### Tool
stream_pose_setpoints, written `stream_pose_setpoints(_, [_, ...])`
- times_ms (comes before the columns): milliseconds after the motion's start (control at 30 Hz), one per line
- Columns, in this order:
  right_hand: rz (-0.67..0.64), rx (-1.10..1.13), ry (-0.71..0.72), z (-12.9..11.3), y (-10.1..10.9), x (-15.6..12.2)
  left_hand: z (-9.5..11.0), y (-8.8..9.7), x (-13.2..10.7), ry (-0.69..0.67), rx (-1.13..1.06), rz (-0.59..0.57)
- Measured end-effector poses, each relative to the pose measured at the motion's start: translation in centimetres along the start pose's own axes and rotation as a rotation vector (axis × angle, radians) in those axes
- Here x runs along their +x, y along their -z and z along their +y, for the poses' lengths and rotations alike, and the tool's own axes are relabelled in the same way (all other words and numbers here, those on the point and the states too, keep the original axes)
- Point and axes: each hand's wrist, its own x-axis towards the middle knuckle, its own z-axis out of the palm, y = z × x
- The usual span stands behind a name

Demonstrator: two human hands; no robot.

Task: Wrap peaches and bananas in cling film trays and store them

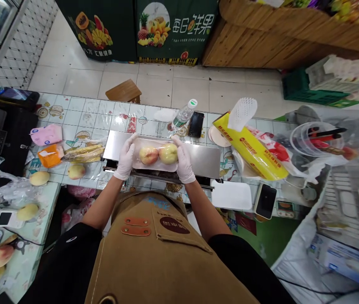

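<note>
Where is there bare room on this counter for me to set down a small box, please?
The tiled counter is barest between the pink packet and the water bottle, behind the steel plate, though plastic film lies there. It is crowded around the yellow film roll and the bananas.

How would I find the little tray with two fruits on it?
Find the tiled counter in front of the person's brown apron. On its shiny metal plate sits a pale tray, held between the white-gloved left hand and right hand. It holds one pinker fruit and one yellower fruit under clear film, unlike the loose fruit nearby.
</note>
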Motion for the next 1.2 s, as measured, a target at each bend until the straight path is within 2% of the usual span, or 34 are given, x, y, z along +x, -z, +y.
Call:
stream_pose_setpoints(133, [-0.094, -0.058, 0.028, -0.3, 1.1, 0.4, -0.7, 0.4, 0.4, 0.067, -0.118, 0.008])
stream_pose_setpoints(367, [-0.038, 0.082, -0.048, 0.0, 0.6, 0.3, -1.8, 1.1, 0.8, 0.143, -0.231, -0.044])
stream_pose_setpoints(467, [-0.082, 0.006, -0.042, -0.7, 0.9, -0.2, -1.9, 1.2, 0.7, 0.152, -0.243, -0.052])
stream_pose_setpoints(567, [-0.164, -0.149, 0.022, -1.4, 1.5, -0.5, -1.9, 1.2, 0.6, 0.119, -0.26, -0.056])
stream_pose_setpoints(667, [-0.226, -0.208, 0.109, -1.6, 1.8, -0.5, -1.7, 1.1, 0.5, 0.082, -0.184, -0.045])
stream_pose_setpoints(767, [-0.235, -0.174, 0.183, -1.2, 1.7, -0.5, -0.9, 1.3, 0.5, 0.02, -0.003, 0.012])
stream_pose_setpoints(833, [-0.221, -0.153, 0.188, -0.7, 1.6, -0.7, -0.3, 1.4, 0.3, -0.039, 0.124, 0.074])
stream_pose_setpoints(900, [-0.21, -0.15, 0.168, -0.3, 1.4, -0.8, 0.3, 1.3, -0.1, -0.105, 0.208, 0.087])
stream_pose_setpoints(967, [-0.199, -0.164, 0.153, 0.0, 1.3, -1.0, 0.7, 1.1, -0.6, -0.166, 0.256, 0.015])
stream_pose_setpoints(1067, [-0.186, -0.19, 0.146, 0.1, 1.1, -1.0, 1.0, 1.4, -1.1, -0.244, 0.301, -0.165])
stream_pose_setpoints(1200, [-0.235, -0.2, 0.165, 0.1, 1.7, -0.6, 1.7, 3.2, 0.3, -0.3, 0.442, -0.4])
